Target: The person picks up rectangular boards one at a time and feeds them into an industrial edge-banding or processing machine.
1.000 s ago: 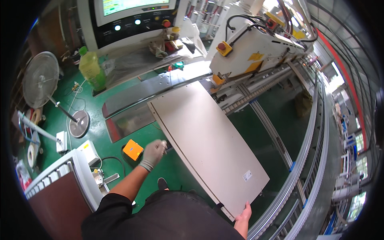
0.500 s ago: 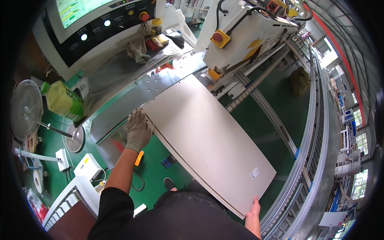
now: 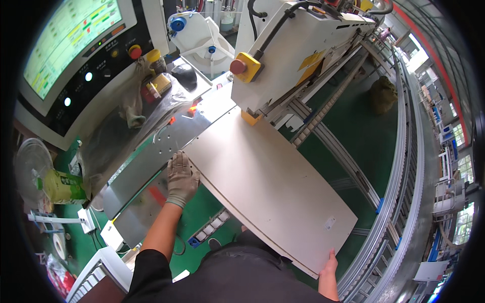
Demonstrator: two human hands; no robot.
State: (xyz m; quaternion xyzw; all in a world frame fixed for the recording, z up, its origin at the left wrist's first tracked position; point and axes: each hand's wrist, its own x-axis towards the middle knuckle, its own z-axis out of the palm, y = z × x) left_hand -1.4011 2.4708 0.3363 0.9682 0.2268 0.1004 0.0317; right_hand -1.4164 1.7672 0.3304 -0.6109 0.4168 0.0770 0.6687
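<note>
A large pale panel (image 3: 273,187) with a grooved long edge and a small white label lies slantwise in front of me. Its far end rests on a metal table (image 3: 151,146), against the white machine. My left hand (image 3: 183,179), in a grey work glove, lies with stretched fingers along the panel's left edge, close to its far left corner. At the near right end my bare right hand (image 3: 329,265) grips the panel's short edge, thumb on top; its other fingers are hidden underneath.
The white machine (image 3: 288,55) carries a red emergency button (image 3: 238,66). On the left stand a control screen (image 3: 70,45), a green-labelled bottle (image 3: 63,187) and a fan (image 3: 33,161). Metal conveyor rails (image 3: 399,202) run along the right. A roller strip (image 3: 209,227) stands below the panel.
The view has shifted, bringing more of the control screen and a white reel into sight. The panel's far end is now closer against the machine. Both hands keep their places on the panel.
</note>
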